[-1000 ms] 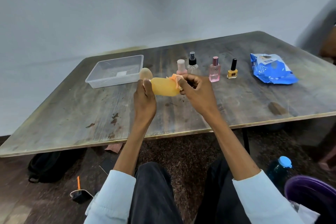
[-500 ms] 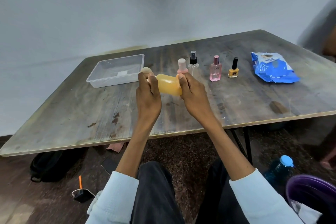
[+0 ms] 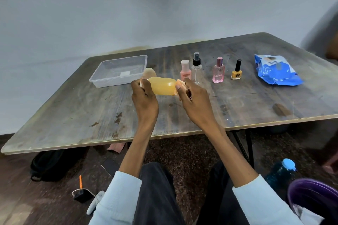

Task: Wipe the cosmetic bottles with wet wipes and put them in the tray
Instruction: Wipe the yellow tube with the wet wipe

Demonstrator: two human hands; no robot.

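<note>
A yellow bottle (image 3: 163, 86) with a tan cap lies sideways in the air above the table. My left hand (image 3: 143, 100) grips its cap end. My right hand (image 3: 193, 100) presses an orange wet wipe (image 3: 179, 83) against its base end. An empty clear plastic tray (image 3: 118, 71) sits at the back left. Behind my hands stands a row: a pink bottle (image 3: 185, 71), a clear spray bottle (image 3: 197, 68), a pink perfume bottle (image 3: 218, 71) and a yellow nail polish (image 3: 236, 71).
A blue wet-wipe pack (image 3: 276, 71) lies at the right of the worn wooden table (image 3: 91, 111). On the floor are a black bag (image 3: 49, 164), a blue water bottle (image 3: 281, 171) and a purple bin (image 3: 314, 199). My knees are under the table's near edge.
My right hand with the wipe slid along the bottle toward the middle and is back at the base end. The bottle stays held sideways; my left hand barely moved.
</note>
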